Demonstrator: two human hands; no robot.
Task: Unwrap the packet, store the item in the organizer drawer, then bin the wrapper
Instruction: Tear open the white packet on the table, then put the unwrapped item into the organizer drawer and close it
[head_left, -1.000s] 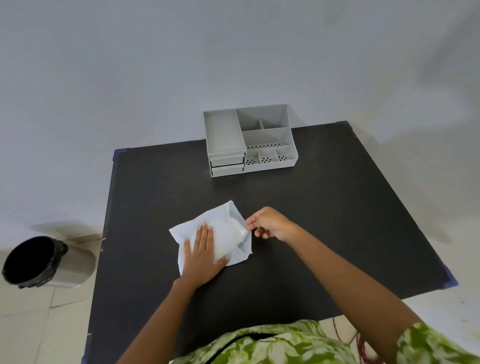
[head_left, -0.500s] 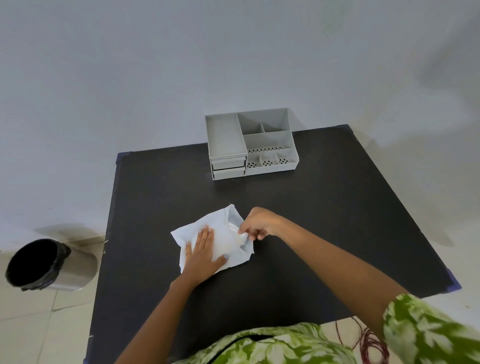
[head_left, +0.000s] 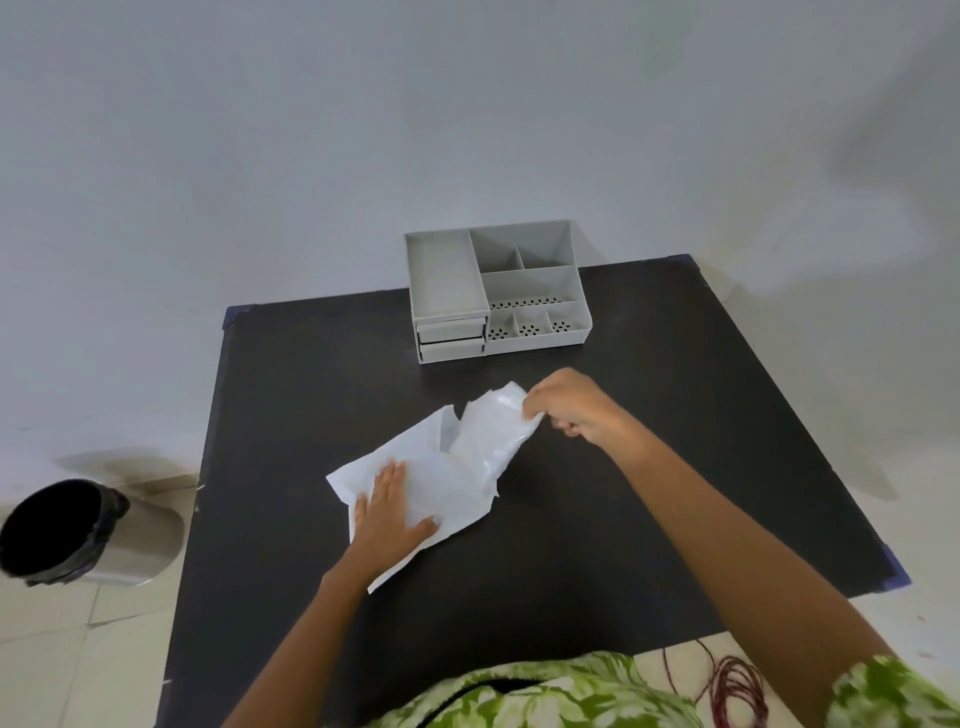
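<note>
Black counter (head_left: 623, 467) against a pale wall: the right hand (head_left: 571, 410), fingers pinched on the wrapper (head_left: 447, 483), has pulled its far end open toward the organizer (head_left: 496, 291); the left hand (head_left: 389, 512) presses flat, fingers together. Unwrapping has begun. The item stays hidden inside. The bin (head_left: 67, 530) waits on the floor at left.

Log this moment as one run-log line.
phase: unwrapping | left hand: flat on white wrapper | right hand: pinching wrapper's far end, lifted | organizer: drawers shut | bin: on the floor, left of table
</note>
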